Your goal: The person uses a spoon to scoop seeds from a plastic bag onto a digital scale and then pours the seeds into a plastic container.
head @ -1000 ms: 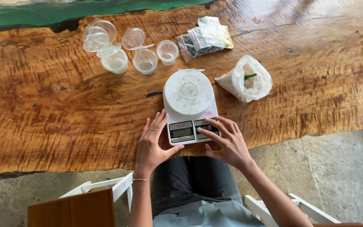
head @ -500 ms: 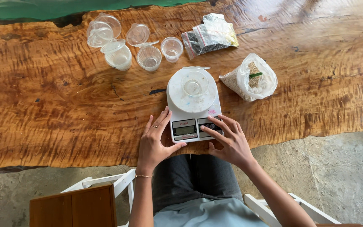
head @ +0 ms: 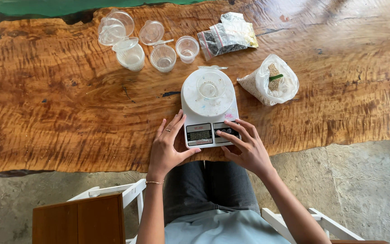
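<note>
A: Where is the scale (head: 209, 107) now?

B: It stands at the near edge of the table (head: 59, 104), about the middle of that edge, just in front of the person. A small clear cup (head: 210, 86) sits on its round white plate.

A: And the hands?

B: The left hand (head: 167, 147) lies flat beside the left side of the scale. Its fingers are spread and straight, and the thumb touches the lower left corner of the body. It grasps nothing; it only steadies the scale. The right hand (head: 244, 147) is also loose and not closed. Its fingers are a little curled and the fingertips (head: 221, 133) rest on the buttons to the right of the display.

A: How is this step done well, in your opinion?

B: I think one fingertip should press one button, lightly and straight down, so the scale does not slide on the wood. The left hand should hold the body only and stay off the plate, otherwise the reading can be wrong. The cup should stay in the centre of the plate.

A: What else is on the table?

B: More cups and lids (head: 132, 38) near the far edge, a grain bag (head: 269, 81) just right of the scale, and some packets (head: 229, 36) behind it.
</note>
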